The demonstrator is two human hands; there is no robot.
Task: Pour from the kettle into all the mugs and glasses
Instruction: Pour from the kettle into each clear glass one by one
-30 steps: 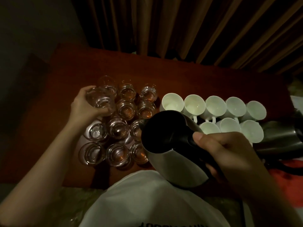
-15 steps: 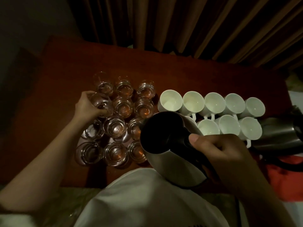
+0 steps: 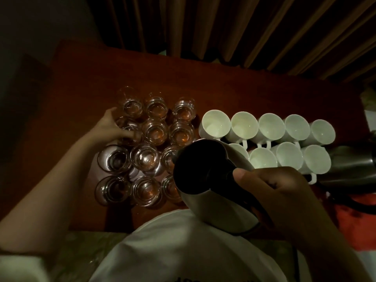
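Observation:
My right hand [image 3: 272, 192] grips the black handle of a steel kettle [image 3: 205, 180] with its lid open, held above the near edge of the red-brown table [image 3: 85, 82]. Several clear glasses [image 3: 155, 131] stand in a tight block at centre left. My left hand [image 3: 107, 127] holds one glass [image 3: 128, 130] in the block's left column, second row from the back; that glass sits on the table. Two rows of white mugs [image 3: 270, 127] stand to the right of the glasses, behind the kettle.
A second steel kettle or jug [image 3: 350, 165] lies at the right edge beside the mugs, with a dark cord [image 3: 350, 204] over a red cloth. Brown curtains [image 3: 223, 27] hang behind the table. My white shirt [image 3: 173, 251] fills the foreground.
My left hand has carried the glass it held away from me and set it down into the left column of the block. The kettle has stayed nearly still in my right hand.

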